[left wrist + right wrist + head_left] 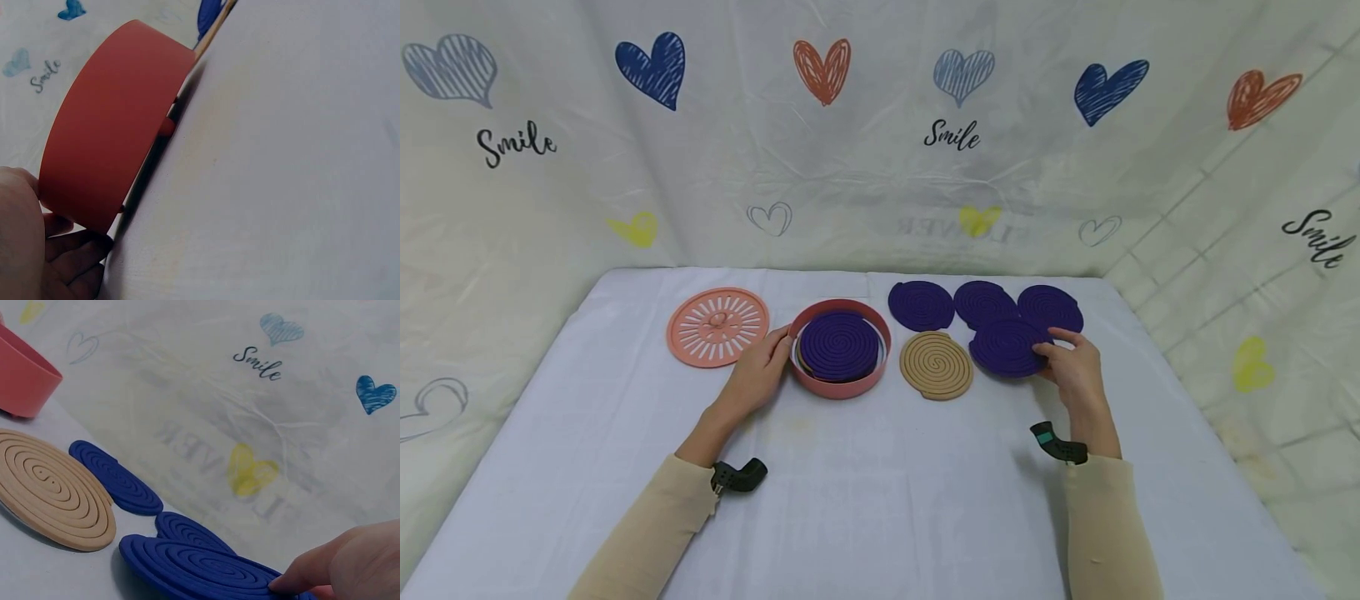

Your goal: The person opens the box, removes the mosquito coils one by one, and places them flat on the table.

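Observation:
My left hand (756, 377) grips the left side of a round coral-pink mosquito coil case (839, 389), thumb at the rim. In the left wrist view, fingers reach beneath the case (112, 125), whose small feet show. Inside lies a purple mosquito coil (839, 345), a tan edge peeking out under it. On the right, my right hand (1077, 371) pinches the right edge of another purple mosquito coil (1006, 348). That coil looks tilted and raised in the right wrist view, overlapping a purple coil behind. Between case and held coil lies a tan mosquito coil (936, 365).
A slotted coral-pink lid (718, 327) lies left of the case. Along the table's back edge are three purple coils, the leftmost coil (921, 306) closest to the case. White cloth (865, 500) covers the table, and a printed curtain (880, 167) hangs behind.

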Demonstrator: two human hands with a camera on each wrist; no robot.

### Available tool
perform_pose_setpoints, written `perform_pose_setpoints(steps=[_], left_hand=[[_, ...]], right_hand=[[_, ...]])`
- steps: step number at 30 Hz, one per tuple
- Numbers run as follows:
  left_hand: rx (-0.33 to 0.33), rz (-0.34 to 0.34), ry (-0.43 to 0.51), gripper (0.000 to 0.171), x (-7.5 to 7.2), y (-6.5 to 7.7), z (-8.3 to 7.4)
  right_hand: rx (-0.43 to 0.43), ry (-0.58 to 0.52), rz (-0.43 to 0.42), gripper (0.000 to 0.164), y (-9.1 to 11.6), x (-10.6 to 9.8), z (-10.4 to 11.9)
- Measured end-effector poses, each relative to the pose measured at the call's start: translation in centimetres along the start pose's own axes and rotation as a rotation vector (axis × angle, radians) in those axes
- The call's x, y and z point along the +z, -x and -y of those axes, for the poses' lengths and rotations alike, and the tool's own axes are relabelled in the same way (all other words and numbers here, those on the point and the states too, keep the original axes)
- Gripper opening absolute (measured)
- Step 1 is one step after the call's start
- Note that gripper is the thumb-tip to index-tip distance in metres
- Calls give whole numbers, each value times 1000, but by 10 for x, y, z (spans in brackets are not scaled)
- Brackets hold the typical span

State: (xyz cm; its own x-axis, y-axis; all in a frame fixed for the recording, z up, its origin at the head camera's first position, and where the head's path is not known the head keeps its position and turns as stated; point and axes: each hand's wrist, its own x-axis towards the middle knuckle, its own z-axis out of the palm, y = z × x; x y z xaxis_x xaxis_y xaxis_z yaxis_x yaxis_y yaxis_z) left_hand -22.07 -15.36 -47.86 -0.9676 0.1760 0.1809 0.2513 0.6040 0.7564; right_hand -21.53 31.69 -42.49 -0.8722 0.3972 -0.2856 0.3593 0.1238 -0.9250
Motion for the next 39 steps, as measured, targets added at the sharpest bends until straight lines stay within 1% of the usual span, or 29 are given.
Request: perform_pose_setpoints(steps=[5, 8, 16, 19, 22, 29, 39], left_hand=[[-1, 0, 3, 50, 0, 0, 0], [-2, 1, 6, 50, 1, 0, 0], [-13, 11, 6, 49, -1, 1, -2], [-16, 14, 5, 49, -1, 1, -2], [-14, 14, 0, 49, -1, 0, -1], [-13, 12, 0, 49, -1, 0, -2], [-11, 12, 9, 49, 0, 0, -1]], right_hand=[[9, 86, 30, 66, -2, -3, -2], [13, 119, 52, 66, -2, -5, -3], [42, 114, 111, 62, 1, -11, -1], [45, 132, 120, 62, 2, -12, -1], [38, 179, 114, 63, 3, -12, 0], [13, 344, 87, 59, 4, -12, -3], [-29, 425, 44, 48, 5, -13, -3]])
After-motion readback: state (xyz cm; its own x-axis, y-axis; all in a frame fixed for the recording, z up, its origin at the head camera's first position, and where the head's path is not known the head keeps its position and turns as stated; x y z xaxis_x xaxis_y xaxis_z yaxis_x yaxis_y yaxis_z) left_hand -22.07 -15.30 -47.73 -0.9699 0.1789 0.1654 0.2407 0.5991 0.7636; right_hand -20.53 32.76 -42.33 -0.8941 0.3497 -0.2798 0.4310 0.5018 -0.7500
